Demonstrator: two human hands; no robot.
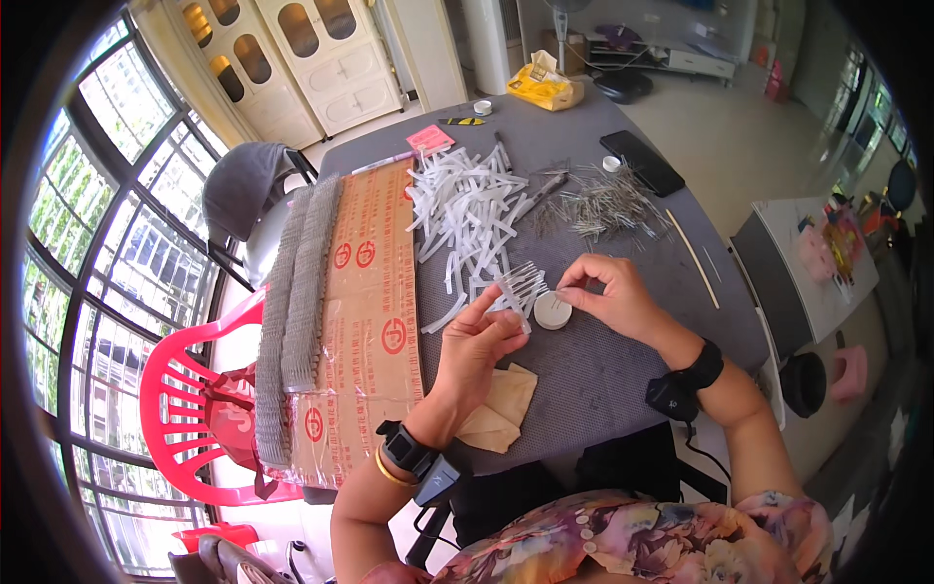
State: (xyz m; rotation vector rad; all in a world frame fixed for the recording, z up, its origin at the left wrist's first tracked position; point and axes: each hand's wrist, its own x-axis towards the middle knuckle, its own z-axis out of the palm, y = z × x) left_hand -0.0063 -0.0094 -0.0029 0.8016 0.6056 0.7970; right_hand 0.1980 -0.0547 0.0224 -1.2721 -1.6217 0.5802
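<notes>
My left hand (477, 346) is closed on a white strip (526, 322) with several thin metal pins (523, 280) standing out of it in a row, like a comb. Close to its right, my right hand (605, 295) pinches thumb and forefinger together beside the pins; what is between the fingertips is too small to make out. Just below those fingertips sits a small round white dish (553, 311). Beyond my left hand lies a loose heap of white strips (467, 209). A tangled pile of thin metal pins (613, 206) is spread beyond my right hand.
Rows of grey pinned strips (303, 282) lie on a flattened cardboard box (365, 380) at the left. A folded beige cloth (501, 409) rests near me. A black phone (644, 164), a wooden stick (693, 258) and a yellow bag (545, 86) are on the grey table (603, 389). A red chair (161, 409) stands left.
</notes>
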